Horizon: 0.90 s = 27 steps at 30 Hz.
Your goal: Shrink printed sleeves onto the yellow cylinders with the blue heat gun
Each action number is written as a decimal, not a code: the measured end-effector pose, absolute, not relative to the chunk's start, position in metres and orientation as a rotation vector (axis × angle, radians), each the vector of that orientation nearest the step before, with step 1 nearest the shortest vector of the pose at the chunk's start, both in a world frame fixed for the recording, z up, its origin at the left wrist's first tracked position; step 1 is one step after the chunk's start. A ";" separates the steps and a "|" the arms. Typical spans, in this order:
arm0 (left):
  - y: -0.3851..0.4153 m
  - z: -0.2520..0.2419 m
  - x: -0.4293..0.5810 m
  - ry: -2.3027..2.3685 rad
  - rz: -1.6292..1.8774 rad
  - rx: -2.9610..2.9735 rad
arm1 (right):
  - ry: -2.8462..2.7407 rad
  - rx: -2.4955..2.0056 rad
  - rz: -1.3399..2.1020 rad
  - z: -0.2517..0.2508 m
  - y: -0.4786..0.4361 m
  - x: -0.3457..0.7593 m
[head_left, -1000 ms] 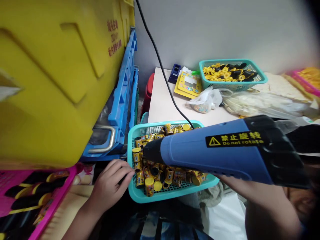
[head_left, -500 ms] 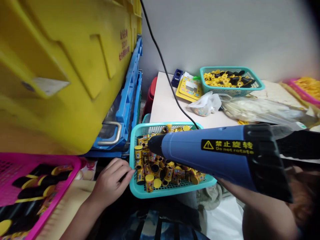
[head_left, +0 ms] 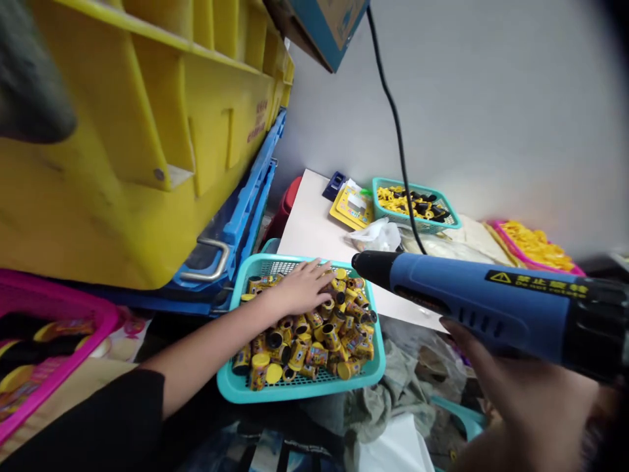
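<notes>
My left hand (head_left: 307, 287) reaches into the turquoise basket (head_left: 299, 393), its fingers spread over a heap of small yellow printed tubes (head_left: 319, 357). Some of these have black open ends, others yellow caps. No tube is clearly gripped. At the right, my right hand (head_left: 540, 393) is wrapped around the underside of a blue and black corded power tool (head_left: 457, 282) whose exact kind I cannot tell. Its black tapered tip points left, above the basket's right side. A yellow warning label reads "Do not rotate". My right fingers are partly hidden.
A pink basket (head_left: 105, 328) of black and yellow parts stands at left. Large yellow (head_left: 98, 216) and blue (head_left: 246, 203) crates rise beside it. On the white table (head_left: 309, 223) sit a smaller turquoise basket (head_left: 417, 226) and plastic bags. A black cord (head_left: 388, 92) hangs down.
My left hand has moved from the basket's left rim onto the tubes inside. The power tool and my right hand have shifted right in view. A cardboard box now shows at the top.
</notes>
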State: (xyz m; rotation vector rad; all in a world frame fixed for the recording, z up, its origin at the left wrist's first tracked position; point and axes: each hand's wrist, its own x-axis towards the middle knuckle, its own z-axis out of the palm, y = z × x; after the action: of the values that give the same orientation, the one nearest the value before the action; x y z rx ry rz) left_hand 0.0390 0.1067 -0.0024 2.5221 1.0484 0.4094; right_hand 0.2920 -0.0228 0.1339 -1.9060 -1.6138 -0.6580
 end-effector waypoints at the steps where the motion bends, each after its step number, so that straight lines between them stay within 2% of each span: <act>1: 0.112 -0.005 0.039 1.098 0.363 2.502 | -1.606 -1.890 -0.659 0.133 -0.025 0.296; 7: 0.088 -0.020 -0.031 1.441 0.321 2.387 | -1.704 -1.844 -0.513 0.120 -0.027 0.303; 15: 0.041 -0.043 -0.068 1.499 0.432 2.357 | -1.927 -1.898 -0.467 0.099 -0.011 0.281; 20: 0.032 -0.049 -0.079 1.432 0.603 2.367 | -1.966 -1.873 -0.547 0.100 -0.006 0.269; 27: 0.024 -0.052 -0.086 1.429 0.898 2.346 | -1.981 -1.832 -0.488 0.100 0.001 0.260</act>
State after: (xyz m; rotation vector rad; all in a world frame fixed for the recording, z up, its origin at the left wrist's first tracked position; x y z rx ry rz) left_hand -0.0855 0.0244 -0.0518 2.3462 1.4291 0.8983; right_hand 0.2603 0.0010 0.0995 -1.8320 -1.9812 -0.4875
